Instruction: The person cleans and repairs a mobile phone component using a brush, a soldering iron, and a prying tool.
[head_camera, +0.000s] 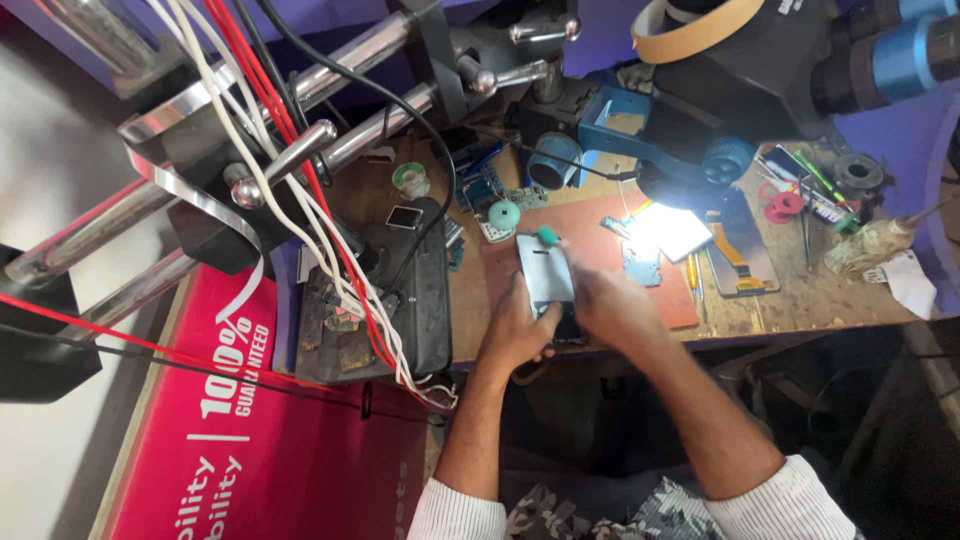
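Your left hand cups the phone from its left side, fingers pressed on the edge, while your right hand pinches its lower right w/ the long axis pointing away from you over the red mat, both hands equally near.

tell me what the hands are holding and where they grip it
Both hold a phone at its near end: the left hand at its left edge, the right hand at its right edge.

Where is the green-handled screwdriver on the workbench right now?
In the head view, the green-handled screwdriver lies on the red mat, just beyond the top edge of the phone.
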